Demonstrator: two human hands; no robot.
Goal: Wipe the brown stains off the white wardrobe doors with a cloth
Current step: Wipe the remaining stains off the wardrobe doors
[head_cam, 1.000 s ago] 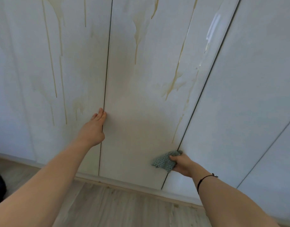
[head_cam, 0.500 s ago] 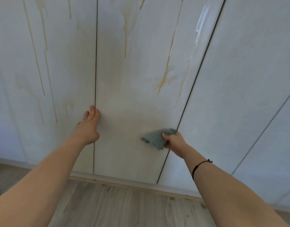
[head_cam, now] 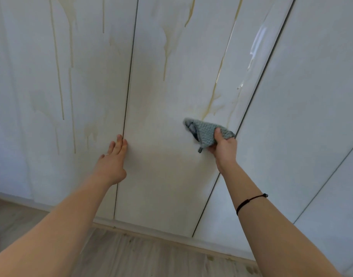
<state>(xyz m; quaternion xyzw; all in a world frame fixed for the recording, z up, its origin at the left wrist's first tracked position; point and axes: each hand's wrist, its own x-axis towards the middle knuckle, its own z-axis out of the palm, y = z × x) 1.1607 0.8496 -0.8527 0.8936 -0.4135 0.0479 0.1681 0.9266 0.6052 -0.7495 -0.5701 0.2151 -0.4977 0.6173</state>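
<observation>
White wardrobe doors fill the view. The middle door point(head_cam: 161, 156) carries brown drip stains point(head_cam: 212, 96) running down to just above a grey-green knitted cloth point(head_cam: 206, 130). My right hand point(head_cam: 224, 148) grips that cloth and holds it against the middle door near its right edge. More brown streaks point(head_cam: 58, 76) run down the left door point(head_cam: 41, 136). My left hand point(head_cam: 113, 158) lies flat with straight fingers on the seam between the left and middle doors.
A clean white door point(head_cam: 291, 126) stands to the right. Below the doors runs a pale plinth point(head_cam: 151, 230), then a wood-look floor point(head_cam: 141, 258) with small brown drops near the plinth at the right.
My right hand has carried the cloth up the middle door from near its bottom to just under the lower end of the brown drips. My left hand has stayed on the seam.
</observation>
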